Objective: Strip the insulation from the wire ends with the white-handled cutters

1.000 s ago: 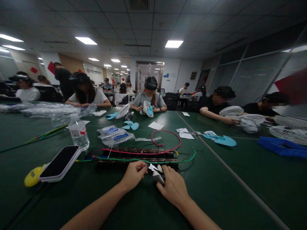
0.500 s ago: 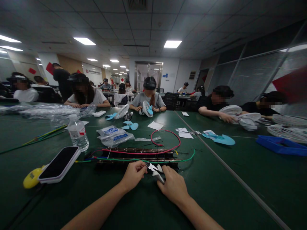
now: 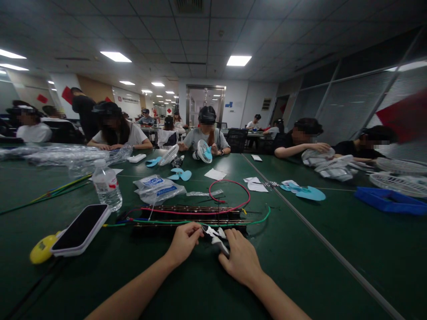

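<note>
My right hand (image 3: 243, 258) is closed round the white and grey handles of a pair of pliers (image 3: 216, 239), whose jaws point up and left. At the jaws, my left hand (image 3: 183, 244) pinches with thumb and forefinger; whatever lies between them is too small to make out. Just beyond both hands rests a dark bar-shaped assembly (image 3: 151, 231) with copper-coloured strips. A green wire (image 3: 190, 222) runs along it and curls up at the right end. A red wire (image 3: 187, 213) lies across it and loops above.
To the left stand a water bottle (image 3: 107, 186), a phone (image 3: 82, 229) and a yellow object (image 3: 43, 249). Plastic bags (image 3: 160, 189), blue fan blades (image 3: 180, 174) and a blue tray (image 3: 388, 202) lie farther out. Co-workers handle fan parts across the table (image 3: 300, 266).
My hands and the pliers hold nearly the same place; the view shifts slightly. At the right, a co-worker's hand has risen over the bagged fan parts. The person opposite has shifted their hands.
</note>
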Demonstrator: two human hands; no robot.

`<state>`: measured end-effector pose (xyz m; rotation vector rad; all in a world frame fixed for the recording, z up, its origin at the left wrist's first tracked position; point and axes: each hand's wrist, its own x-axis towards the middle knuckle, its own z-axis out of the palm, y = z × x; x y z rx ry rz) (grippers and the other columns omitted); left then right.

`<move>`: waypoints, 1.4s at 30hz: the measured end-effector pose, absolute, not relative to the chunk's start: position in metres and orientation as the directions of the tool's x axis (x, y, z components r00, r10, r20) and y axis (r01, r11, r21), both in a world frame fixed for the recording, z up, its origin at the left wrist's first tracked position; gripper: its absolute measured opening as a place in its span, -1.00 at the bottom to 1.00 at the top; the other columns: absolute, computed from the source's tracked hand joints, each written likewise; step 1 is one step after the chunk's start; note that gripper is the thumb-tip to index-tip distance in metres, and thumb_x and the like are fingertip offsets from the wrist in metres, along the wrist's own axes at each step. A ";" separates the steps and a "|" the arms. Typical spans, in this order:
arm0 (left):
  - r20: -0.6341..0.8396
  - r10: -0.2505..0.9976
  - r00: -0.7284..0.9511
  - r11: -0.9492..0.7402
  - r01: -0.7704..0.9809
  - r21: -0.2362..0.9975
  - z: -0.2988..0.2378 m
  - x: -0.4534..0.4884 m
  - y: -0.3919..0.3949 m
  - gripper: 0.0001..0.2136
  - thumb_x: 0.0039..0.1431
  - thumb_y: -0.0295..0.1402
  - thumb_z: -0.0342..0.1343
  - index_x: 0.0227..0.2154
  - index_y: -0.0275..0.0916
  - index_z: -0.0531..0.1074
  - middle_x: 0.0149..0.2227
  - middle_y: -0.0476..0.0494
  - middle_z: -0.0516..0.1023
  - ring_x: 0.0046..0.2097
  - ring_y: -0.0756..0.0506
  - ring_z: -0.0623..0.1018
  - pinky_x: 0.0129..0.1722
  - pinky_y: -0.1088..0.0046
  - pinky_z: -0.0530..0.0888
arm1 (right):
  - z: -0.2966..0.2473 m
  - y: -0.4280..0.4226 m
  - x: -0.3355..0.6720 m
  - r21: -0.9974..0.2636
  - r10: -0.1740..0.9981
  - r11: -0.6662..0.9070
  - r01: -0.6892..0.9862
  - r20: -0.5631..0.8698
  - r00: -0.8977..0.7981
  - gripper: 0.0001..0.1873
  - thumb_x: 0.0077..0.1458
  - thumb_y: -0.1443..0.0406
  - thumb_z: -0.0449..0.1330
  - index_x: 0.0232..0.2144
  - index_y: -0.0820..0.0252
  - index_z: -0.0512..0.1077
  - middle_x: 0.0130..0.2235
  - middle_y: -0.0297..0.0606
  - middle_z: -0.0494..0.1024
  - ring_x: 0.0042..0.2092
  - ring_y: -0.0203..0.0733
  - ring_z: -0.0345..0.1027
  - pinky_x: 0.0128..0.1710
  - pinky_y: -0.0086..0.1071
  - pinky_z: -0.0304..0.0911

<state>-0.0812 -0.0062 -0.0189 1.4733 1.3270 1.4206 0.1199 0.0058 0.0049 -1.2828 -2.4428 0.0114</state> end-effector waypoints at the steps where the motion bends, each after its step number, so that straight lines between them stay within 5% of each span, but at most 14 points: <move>1: 0.267 0.957 -0.117 -0.240 0.199 0.950 -0.018 -0.081 -0.006 -0.79 0.07 -0.24 0.08 -0.43 -0.31 0.47 -0.48 -0.09 0.51 -0.55 0.03 0.40 -0.54 0.53 0.33 | 0.005 0.006 0.120 -0.184 0.796 0.583 0.791 0.324 -0.512 -0.63 -0.12 0.25 0.11 -0.18 0.16 0.25 -0.18 -0.19 0.36 -0.14 -0.10 0.21 -0.18 -0.33 0.09; 42: 0.216 0.976 -0.020 -0.210 0.163 0.964 -0.020 -0.079 -0.007 -0.76 0.15 -0.21 -0.02 -0.39 -0.32 0.38 -0.51 -0.02 0.43 -0.65 0.08 0.36 -0.65 0.58 0.26 | 0.002 0.007 0.116 -0.160 0.838 0.514 0.843 0.305 -0.453 -0.69 -0.10 0.23 0.15 -0.23 0.11 0.27 -0.22 -0.28 0.41 -0.18 -0.15 0.26 -0.27 -0.39 0.05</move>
